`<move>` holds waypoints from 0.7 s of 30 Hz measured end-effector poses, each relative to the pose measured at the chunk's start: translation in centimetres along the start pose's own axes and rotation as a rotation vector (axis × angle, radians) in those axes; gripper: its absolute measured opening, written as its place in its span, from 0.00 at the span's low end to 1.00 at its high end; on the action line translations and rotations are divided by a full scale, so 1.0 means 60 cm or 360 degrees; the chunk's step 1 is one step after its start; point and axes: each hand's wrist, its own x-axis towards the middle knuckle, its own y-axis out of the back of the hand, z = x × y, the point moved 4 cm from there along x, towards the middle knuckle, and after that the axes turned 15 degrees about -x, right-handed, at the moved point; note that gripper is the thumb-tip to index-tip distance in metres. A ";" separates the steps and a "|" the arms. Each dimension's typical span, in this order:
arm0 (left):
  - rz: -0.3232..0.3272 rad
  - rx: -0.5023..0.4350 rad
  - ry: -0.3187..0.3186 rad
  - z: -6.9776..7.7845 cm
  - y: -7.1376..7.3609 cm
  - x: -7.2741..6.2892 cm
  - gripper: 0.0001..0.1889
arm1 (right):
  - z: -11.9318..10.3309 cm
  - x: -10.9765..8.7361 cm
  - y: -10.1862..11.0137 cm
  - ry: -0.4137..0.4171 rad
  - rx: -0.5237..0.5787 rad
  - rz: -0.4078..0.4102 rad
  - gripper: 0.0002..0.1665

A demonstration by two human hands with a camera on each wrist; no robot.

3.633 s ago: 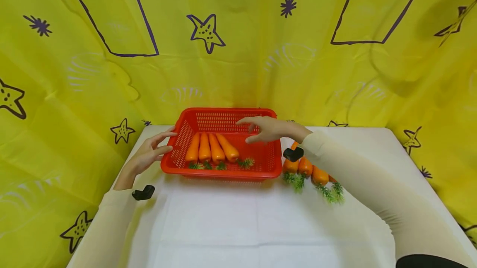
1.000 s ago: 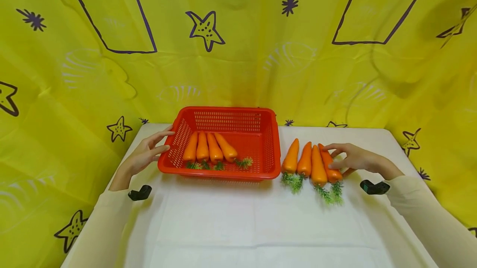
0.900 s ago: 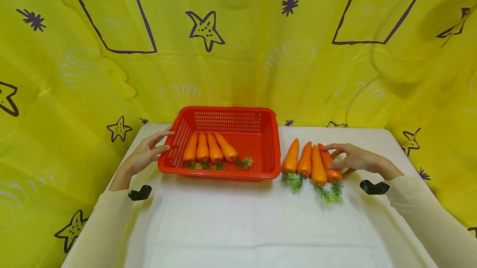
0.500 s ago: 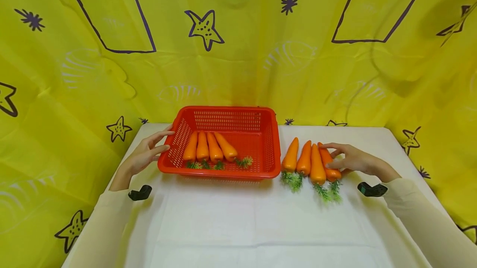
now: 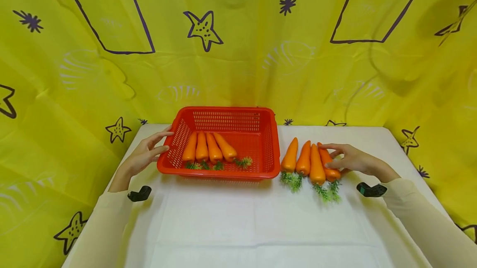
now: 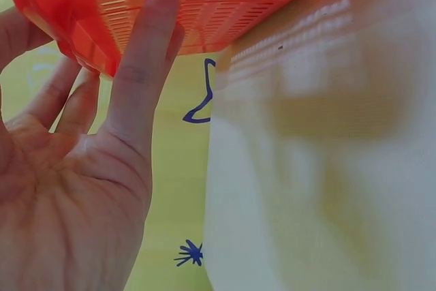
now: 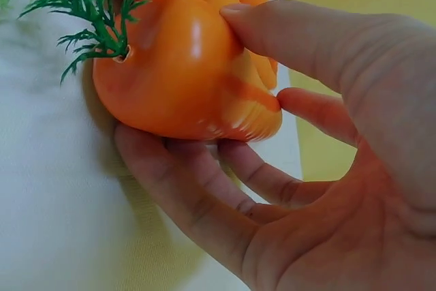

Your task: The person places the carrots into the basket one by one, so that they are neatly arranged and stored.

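Observation:
A red plastic basket (image 5: 218, 172) stands on the white-covered table. Inside its left half, several orange carrots (image 5: 202, 147) with green tops lie side by side. My left hand (image 5: 143, 155) touches the basket's left end, its thumb laid straight along the slotted wall in the left wrist view. To the right of the basket lies another row of carrots (image 5: 304, 159). My right hand (image 5: 355, 161) holds the rightmost carrot (image 5: 331, 173) of that row, thumb on top and fingers curled along its side. In the right wrist view, the carrot's (image 7: 160, 80) thick end and leafy top face the camera.
A yellow curtain (image 5: 238, 77) with drawn stars and fish hangs right behind the white table (image 5: 257, 218) and down both sides. A small black device (image 5: 139, 194) sits at the left wrist, and another black device (image 5: 372, 189) at the right.
The right hand has gone from above the basket to the rightmost carrot outside it. In the last half second the hands have hardly moved. The left hand stays at the basket.

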 end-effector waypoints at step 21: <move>0.0005 0.0003 0.0000 0.003 -0.003 -0.002 0.26 | -0.030 -0.037 0.054 0.0038 -0.0052 0.0046 0.51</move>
